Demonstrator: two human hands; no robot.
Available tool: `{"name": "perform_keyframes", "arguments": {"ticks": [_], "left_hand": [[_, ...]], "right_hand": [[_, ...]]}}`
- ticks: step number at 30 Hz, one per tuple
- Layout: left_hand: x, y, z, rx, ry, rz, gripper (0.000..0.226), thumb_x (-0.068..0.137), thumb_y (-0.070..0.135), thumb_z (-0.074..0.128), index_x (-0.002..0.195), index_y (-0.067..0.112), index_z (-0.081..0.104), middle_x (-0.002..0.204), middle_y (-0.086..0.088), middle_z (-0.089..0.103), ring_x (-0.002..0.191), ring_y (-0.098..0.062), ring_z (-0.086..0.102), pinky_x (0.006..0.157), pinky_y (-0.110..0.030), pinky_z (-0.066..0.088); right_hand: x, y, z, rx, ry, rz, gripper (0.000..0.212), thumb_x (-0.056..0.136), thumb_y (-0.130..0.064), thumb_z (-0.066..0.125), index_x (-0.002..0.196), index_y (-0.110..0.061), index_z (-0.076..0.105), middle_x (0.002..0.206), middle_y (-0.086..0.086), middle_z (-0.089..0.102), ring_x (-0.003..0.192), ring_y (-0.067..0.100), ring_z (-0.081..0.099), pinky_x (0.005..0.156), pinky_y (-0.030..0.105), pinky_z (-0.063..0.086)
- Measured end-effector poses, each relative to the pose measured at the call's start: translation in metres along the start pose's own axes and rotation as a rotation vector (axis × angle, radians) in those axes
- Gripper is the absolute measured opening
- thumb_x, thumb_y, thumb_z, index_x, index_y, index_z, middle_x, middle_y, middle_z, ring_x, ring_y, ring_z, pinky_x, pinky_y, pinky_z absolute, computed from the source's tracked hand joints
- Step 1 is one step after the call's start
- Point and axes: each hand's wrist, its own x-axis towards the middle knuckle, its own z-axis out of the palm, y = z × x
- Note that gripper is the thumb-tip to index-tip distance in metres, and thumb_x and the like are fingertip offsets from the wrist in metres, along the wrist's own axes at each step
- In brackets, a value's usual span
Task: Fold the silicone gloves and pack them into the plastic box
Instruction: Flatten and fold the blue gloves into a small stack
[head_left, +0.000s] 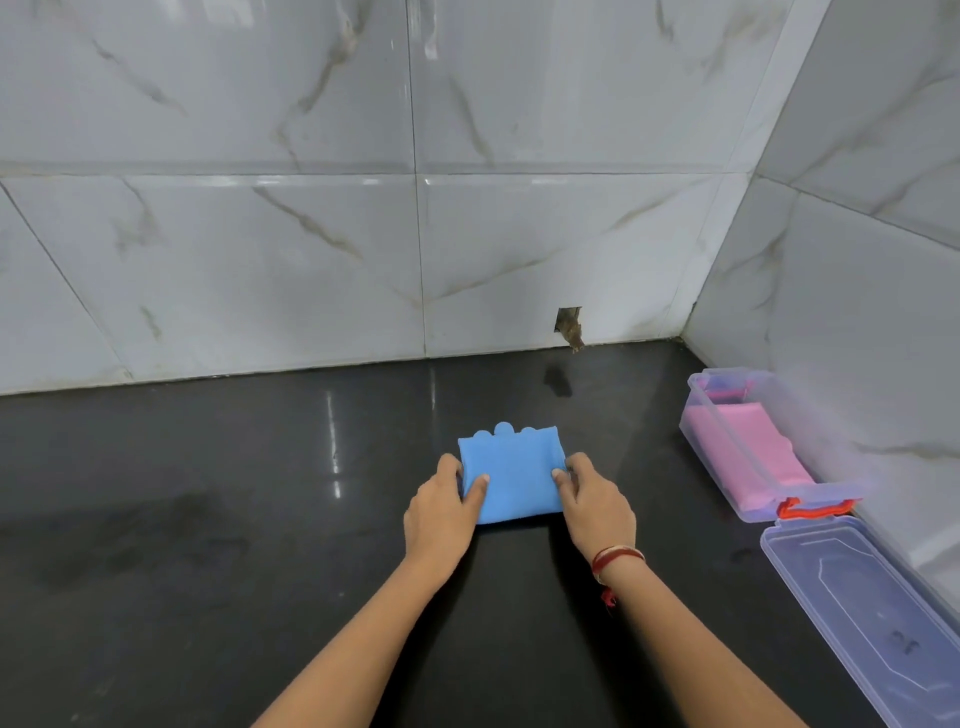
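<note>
You are pinching the folded blue glove (511, 480) on the counter (208, 519) at both sides, left hand (441, 512) and right hand (597, 506) clamped on it, probably readying to carry it rightward into the plastic box (698, 431) beside the pink glove (753, 457).

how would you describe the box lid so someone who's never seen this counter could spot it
Follow the black counter to its right edge, along the tiled side wall. The open plastic box holding a pink glove sits there, and the lid lies flat just nearer the person. It is clear, shallow and empty.
</note>
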Motion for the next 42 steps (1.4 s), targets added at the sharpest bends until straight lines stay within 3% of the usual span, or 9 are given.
{"name": "perform_keyframes", "arguments": {"ticks": [4, 8, 12, 15, 18, 22, 30, 34, 42], "left_hand": [[-0.003, 0.016, -0.001, 0.120, 0.134, -0.014, 0.062, 0.088, 0.038, 0.059, 0.138, 0.014, 0.033, 0.131, -0.006, 0.048, 0.113, -0.027, 0.053, 0.081, -0.040, 0.049], [-0.007, 0.028, 0.013, 0.361, 0.169, 0.438, 0.051, 0.083, 0.025, 0.068, 0.129, 0.009, 0.055, 0.133, -0.013, 0.055, 0.122, -0.031, 0.054, 0.094, -0.047, 0.048], [0.004, 0.028, 0.025, 0.445, -0.092, 0.424, 0.052, 0.099, 0.028, 0.033, 0.146, 0.007, 0.025, 0.154, -0.014, 0.022, 0.143, -0.031, 0.016, 0.115, -0.047, 0.009], [0.011, 0.020, 0.032, 0.544, -0.186, 0.326, 0.056, 0.101, 0.037, 0.013, 0.149, 0.010, 0.000, 0.159, -0.007, 0.001, 0.145, -0.023, -0.004, 0.115, -0.043, -0.008], [0.007, 0.024, 0.033, 0.597, -0.166, 0.301, 0.059, 0.097, 0.036, 0.008, 0.147, 0.006, 0.016, 0.156, -0.011, 0.018, 0.144, -0.025, 0.012, 0.115, -0.047, 0.008], [0.005, 0.026, 0.038, 0.579, -0.118, 0.308, 0.060, 0.094, 0.032, 0.017, 0.137, -0.001, 0.043, 0.142, -0.017, 0.044, 0.135, -0.029, 0.037, 0.108, -0.050, 0.031], [0.014, 0.023, 0.044, 0.512, -0.233, 0.225, 0.057, 0.100, 0.035, 0.016, 0.149, 0.007, 0.011, 0.158, -0.010, 0.009, 0.146, -0.022, 0.000, 0.115, -0.045, -0.005], [0.018, 0.024, 0.032, 0.337, -0.299, 0.153, 0.058, 0.100, 0.038, 0.026, 0.150, 0.014, 0.008, 0.159, -0.008, -0.006, 0.144, -0.024, -0.012, 0.115, -0.047, -0.003], [0.003, 0.016, -0.012, 0.053, -0.180, -0.323, 0.079, 0.082, 0.050, 0.063, 0.139, 0.005, 0.031, 0.136, -0.016, 0.044, 0.117, -0.032, 0.048, 0.091, -0.041, 0.042]], "right_hand": [[0.003, -0.006, -0.009, -0.203, 0.124, -0.083, 0.031, 0.092, -0.035, 0.051, 0.119, -0.021, 0.045, 0.108, 0.003, 0.051, 0.090, 0.025, 0.059, 0.065, 0.031, 0.047], [0.008, -0.017, -0.005, -0.304, 0.219, -0.334, 0.028, 0.087, -0.017, 0.052, 0.114, -0.018, 0.057, 0.102, 0.005, 0.056, 0.084, 0.024, 0.058, 0.069, 0.034, 0.048], [0.008, -0.021, 0.010, -0.158, 0.149, -0.402, 0.030, 0.095, -0.024, 0.043, 0.121, -0.018, 0.057, 0.126, 0.008, 0.055, 0.105, 0.027, 0.057, 0.077, 0.037, 0.050], [0.011, -0.009, 0.023, -0.140, 0.055, -0.352, 0.041, 0.099, -0.027, 0.038, 0.139, -0.018, 0.043, 0.149, 0.009, 0.037, 0.133, 0.027, 0.040, 0.103, 0.038, 0.038], [0.012, -0.003, 0.031, -0.084, -0.027, -0.350, 0.048, 0.101, -0.027, 0.032, 0.148, -0.019, 0.025, 0.158, 0.004, 0.018, 0.145, 0.020, 0.019, 0.117, 0.033, 0.019], [0.014, -0.002, 0.039, -0.029, -0.029, -0.347, 0.049, 0.100, -0.024, 0.034, 0.148, -0.017, 0.023, 0.158, 0.005, 0.017, 0.146, 0.023, 0.015, 0.119, 0.033, 0.019], [0.024, -0.004, 0.042, -0.202, -0.125, -0.307, 0.053, 0.100, -0.034, 0.023, 0.150, -0.019, 0.013, 0.160, 0.004, 0.008, 0.147, 0.021, 0.010, 0.121, 0.034, 0.009], [0.025, -0.012, 0.029, -0.164, -0.267, -0.197, 0.052, 0.100, -0.039, 0.023, 0.150, -0.026, 0.015, 0.160, 0.004, -0.003, 0.145, 0.029, 0.014, 0.119, 0.038, 0.016], [0.026, -0.028, 0.000, 0.008, -0.219, 0.160, 0.077, 0.087, -0.048, 0.053, 0.145, -0.012, 0.019, 0.129, 0.017, 0.053, 0.114, 0.036, 0.053, 0.091, 0.040, 0.044]]}}
